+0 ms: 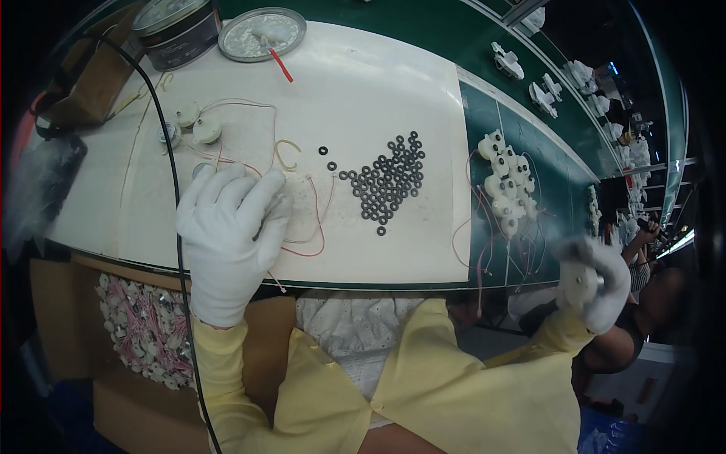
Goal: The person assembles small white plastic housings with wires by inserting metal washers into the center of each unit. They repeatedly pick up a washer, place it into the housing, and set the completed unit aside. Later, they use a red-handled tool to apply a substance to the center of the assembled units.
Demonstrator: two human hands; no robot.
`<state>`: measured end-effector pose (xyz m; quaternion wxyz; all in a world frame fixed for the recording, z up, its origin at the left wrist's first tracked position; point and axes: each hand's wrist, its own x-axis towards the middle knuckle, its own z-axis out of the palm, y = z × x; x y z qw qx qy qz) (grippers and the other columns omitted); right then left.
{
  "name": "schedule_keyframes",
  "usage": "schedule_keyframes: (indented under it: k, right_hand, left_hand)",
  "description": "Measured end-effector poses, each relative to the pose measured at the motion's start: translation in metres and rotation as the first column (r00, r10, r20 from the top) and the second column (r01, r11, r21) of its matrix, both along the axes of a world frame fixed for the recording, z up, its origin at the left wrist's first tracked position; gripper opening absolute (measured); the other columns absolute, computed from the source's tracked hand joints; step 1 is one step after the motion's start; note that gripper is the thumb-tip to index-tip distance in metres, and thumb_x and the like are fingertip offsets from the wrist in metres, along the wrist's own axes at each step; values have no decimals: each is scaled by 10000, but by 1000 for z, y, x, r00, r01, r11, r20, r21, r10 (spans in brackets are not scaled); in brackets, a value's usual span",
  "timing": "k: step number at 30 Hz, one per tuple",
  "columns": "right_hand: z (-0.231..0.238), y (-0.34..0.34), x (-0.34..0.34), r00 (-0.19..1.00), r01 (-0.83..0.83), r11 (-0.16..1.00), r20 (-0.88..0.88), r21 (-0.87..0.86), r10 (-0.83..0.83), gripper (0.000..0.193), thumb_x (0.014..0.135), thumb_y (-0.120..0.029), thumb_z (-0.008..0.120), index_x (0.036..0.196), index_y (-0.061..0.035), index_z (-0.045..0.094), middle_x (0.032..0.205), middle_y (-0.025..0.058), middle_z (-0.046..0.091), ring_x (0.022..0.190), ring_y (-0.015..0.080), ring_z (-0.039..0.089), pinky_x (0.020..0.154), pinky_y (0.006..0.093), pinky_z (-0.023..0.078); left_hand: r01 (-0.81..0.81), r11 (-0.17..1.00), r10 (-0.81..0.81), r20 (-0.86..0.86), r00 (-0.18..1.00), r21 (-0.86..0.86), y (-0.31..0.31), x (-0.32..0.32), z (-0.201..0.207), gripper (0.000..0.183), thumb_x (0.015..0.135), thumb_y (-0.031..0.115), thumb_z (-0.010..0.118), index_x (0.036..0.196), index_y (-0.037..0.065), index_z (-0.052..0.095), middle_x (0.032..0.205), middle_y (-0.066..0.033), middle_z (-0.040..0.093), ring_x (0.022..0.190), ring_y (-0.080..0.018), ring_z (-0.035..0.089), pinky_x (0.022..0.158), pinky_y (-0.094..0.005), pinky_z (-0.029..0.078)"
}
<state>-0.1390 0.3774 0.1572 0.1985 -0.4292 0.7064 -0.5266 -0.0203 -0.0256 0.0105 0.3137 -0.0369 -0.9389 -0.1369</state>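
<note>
At the far left edge of the bench a cardboard box (144,333) below the table holds a heap of small white parts with pink wires. A black cable (175,227) runs down across the white work mat (363,91) and passes just left of your wrist.

Your left hand (231,238), gloved in white, lies palm down on the mat with the fingers spread fairly wide; it grips nothing that shows, and its fingertips rest on the red and white wires (310,227) that loop out to its right. Two small round white motors (198,122) sit on the mat above the hand, apart from it. Further back stand a round tin (178,30) and its lid (261,34).

Right of the wires lies a pile of black washers (389,181), near your left fingers but not touching them.

On the green belt (484,144) past the mat lies a cluster of white wired motors (505,189).

Your right hand (594,284), blurred, is off the table edge below that cluster, curled around a round white motor (578,284).
</note>
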Motion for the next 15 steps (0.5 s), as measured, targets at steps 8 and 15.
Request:
schedule_keyframes:
  k: [8,15]
  right_hand:
    - [-53,-77,27,980,176,804,-175,568,-91,162,935,-140,640,973,7,700,694,87,675,537,221,639,563,313,508]
    - [-108,-114,-5,597,430,795,-796,428,106,252,824,-273,777,1008,-126,689,737,39,671,616,273,561,637,403,432]
  left_hand:
    - [8,1000,-8,-43,999,-8,1,-1,-4,368,759,105,769,1118,94,688,971,-70,637,967,-315,614,959,-511,472]
    - [-7,1000,6,-70,998,-18,-1,-3,-3,322,754,141,785,1059,84,698,909,-64,627,936,-286,620,946,-496,484]
